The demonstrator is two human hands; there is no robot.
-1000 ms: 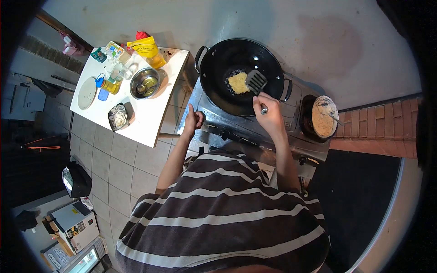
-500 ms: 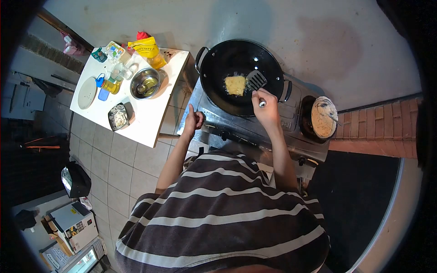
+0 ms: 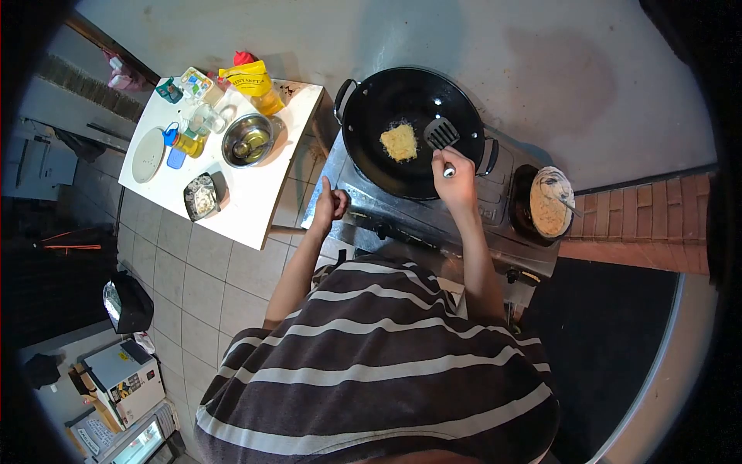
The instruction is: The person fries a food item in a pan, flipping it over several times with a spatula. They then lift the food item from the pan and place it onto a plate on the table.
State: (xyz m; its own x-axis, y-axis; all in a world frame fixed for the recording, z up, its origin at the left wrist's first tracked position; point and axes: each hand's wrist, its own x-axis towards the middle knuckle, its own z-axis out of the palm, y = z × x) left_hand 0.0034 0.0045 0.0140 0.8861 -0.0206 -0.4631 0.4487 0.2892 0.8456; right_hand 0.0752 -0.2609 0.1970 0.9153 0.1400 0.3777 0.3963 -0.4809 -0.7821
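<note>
A black slotted spatula [image 3: 442, 134] is in my right hand [image 3: 454, 179], whose fingers wrap round its handle over the near right rim of the wok. Beneath it the black wok [image 3: 371, 93] sits on the stove. A square golden piece of fried food [image 3: 399, 143] lies in bubbling oil in the wok's middle, to the left of the spatula and apart from it. My left hand [image 3: 332, 204] hangs by the stove's left front corner, fingers curled in and thumb up, with nothing seen in it.
Right of the wok, a bowl of orange-tan batter [image 3: 550, 209] with a spoon stands on the steel stove [image 3: 495, 209]. The white table [image 3: 247, 209] at left bears a metal bowl [image 3: 236, 155], a plate [image 3: 148, 156], a square dark bowl [image 3: 195, 210], bottles and a yellow bag [image 3: 249, 79].
My right hand has drawn the spatula a little to the right, away from the fried piece. That piece now looks slightly turned. My left hand stays about where it was.
</note>
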